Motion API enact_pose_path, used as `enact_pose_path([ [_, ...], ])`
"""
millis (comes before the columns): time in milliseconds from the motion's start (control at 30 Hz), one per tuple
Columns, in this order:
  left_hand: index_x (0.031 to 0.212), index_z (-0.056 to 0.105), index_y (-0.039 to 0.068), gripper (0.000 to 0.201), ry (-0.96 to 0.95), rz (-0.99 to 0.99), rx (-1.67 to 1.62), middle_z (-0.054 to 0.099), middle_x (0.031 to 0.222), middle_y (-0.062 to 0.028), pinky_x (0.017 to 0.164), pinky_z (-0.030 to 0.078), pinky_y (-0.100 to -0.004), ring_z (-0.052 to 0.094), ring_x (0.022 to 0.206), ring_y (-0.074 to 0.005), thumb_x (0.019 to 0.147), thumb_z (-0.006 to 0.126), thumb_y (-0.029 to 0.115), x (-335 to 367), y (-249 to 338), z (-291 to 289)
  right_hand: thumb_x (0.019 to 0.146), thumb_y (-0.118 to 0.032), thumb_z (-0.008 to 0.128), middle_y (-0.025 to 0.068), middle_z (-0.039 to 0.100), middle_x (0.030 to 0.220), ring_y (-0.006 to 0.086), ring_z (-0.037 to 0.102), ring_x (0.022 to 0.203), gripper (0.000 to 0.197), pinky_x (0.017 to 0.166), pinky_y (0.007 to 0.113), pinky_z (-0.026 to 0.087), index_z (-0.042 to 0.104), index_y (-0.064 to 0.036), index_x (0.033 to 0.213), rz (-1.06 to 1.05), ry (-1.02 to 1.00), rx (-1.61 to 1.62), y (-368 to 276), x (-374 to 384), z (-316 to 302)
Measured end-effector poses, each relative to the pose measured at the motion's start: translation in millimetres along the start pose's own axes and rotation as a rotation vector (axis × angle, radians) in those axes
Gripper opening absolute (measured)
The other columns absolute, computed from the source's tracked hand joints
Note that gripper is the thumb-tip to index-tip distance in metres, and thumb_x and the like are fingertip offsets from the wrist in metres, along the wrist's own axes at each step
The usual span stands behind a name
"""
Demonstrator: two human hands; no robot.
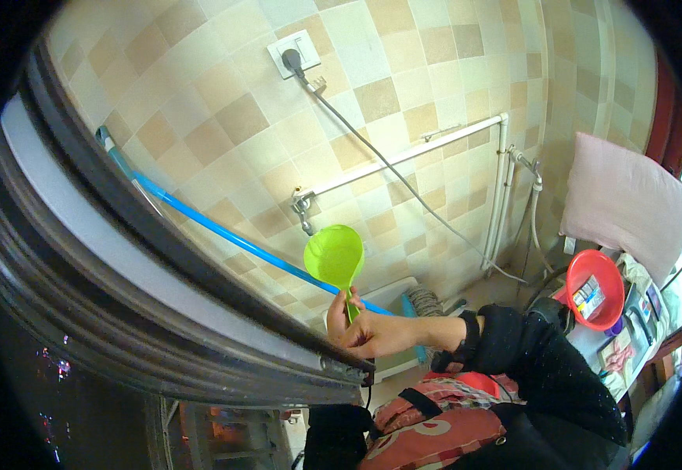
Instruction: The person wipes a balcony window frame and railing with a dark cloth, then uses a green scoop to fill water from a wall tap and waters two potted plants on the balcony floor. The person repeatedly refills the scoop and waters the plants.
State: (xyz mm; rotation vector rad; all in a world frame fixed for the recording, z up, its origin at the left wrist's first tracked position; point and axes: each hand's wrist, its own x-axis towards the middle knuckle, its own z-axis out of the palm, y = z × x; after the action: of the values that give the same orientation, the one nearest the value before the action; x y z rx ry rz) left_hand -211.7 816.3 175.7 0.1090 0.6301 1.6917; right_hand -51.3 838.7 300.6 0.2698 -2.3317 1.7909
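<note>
My right hand point(368, 330) grips the handle of a bright green water dipper point(333, 257), fingers wrapped round it. The dipper's open bowl faces up, just below a metal tap point(303, 211) on the tiled wall. Whether water flows from the tap or lies in the bowl, I cannot tell. At the lower edge a black sleeve point(337, 435) shows on my left side, but my left hand itself does not show.
A dark sliding frame point(200, 266) curves close along my left. Behind the dipper a blue pole point(231, 237) leans near a mop head point(425, 305). A cable hangs from the plug point(292, 59). To the right, a red basin point(609, 274) stands on a cluttered table by a pink cushion point(627, 204).
</note>
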Motion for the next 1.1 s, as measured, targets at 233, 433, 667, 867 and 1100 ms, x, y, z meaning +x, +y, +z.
enact_pose_path([
  [233, 0.112, 0.046, -0.004, 0.029, -0.149, 0.088, -0.171, 0.053, 0.090, -0.0076, 0.067, 0.047, -0.0257, 0.054, 0.069, -0.0114, 0.091, 0.056, 0.014, 15.5, -26.7, -17.2, 0.094, -0.022, 0.052, 0.0026, 0.045, 0.055, 0.0090, 0.039, 0.053, 0.037, 0.050, 0.029, 0.035, 0.054, 0.0049, 0.068, -0.081, 0.014, 0.111, -9.7, -22.4, 45.4],
  [433, 0.112, 0.046, -0.003, 0.027, -0.135, 0.176, -0.154, 0.053, 0.093, -0.0086, 0.067, 0.047, -0.0258, 0.054, 0.072, -0.0112, 0.092, 0.053, 0.014, 21.3, -35.1, -19.2, 0.094, -0.026, 0.052, 0.0107, 0.046, 0.052, 0.0160, 0.041, 0.047, 0.042, 0.049, 0.033, 0.037, 0.054, 0.0052, 0.066, -0.118, 0.071, 0.047, -10.3, -28.1, 76.3],
  [667, 0.110, 0.047, 0.000, 0.021, -0.164, 0.257, -0.111, 0.054, 0.099, -0.0104, 0.066, 0.049, -0.0267, 0.054, 0.072, -0.0119, 0.094, 0.049, 0.013, 31.4, -28.0, -7.5, 0.094, -0.027, 0.051, 0.0134, 0.049, 0.058, 0.0201, 0.044, 0.052, 0.042, 0.052, 0.033, 0.039, 0.054, 0.0049, 0.068, -0.212, 0.083, -0.024, -9.0, -29.6, 101.2],
  [867, 0.109, 0.048, 0.000, 0.021, -0.124, 0.260, -0.145, 0.055, 0.097, -0.0103, 0.066, 0.049, -0.0270, 0.055, 0.072, -0.0120, 0.094, 0.050, 0.014, 32.4, -35.5, 0.9, 0.095, -0.023, 0.051, 0.0142, 0.056, 0.069, 0.0234, 0.054, 0.064, 0.036, 0.061, 0.032, 0.043, 0.056, 0.0057, 0.074, -0.222, -0.091, 0.052, -10.8, -29.6, 115.7],
  [1100, 0.113, 0.041, -0.003, 0.027, -0.132, 0.288, -0.171, 0.050, 0.102, -0.0132, 0.066, 0.050, -0.0267, 0.055, 0.070, -0.0129, 0.093, 0.052, 0.011, 27.0, -39.5, -3.1, 0.093, -0.028, 0.054, 0.0150, 0.047, 0.059, 0.0189, 0.041, 0.053, 0.037, 0.051, 0.034, 0.036, 0.055, 0.0034, 0.072, -0.179, -0.113, 0.017, -16.0, -36.1, 120.0],
])
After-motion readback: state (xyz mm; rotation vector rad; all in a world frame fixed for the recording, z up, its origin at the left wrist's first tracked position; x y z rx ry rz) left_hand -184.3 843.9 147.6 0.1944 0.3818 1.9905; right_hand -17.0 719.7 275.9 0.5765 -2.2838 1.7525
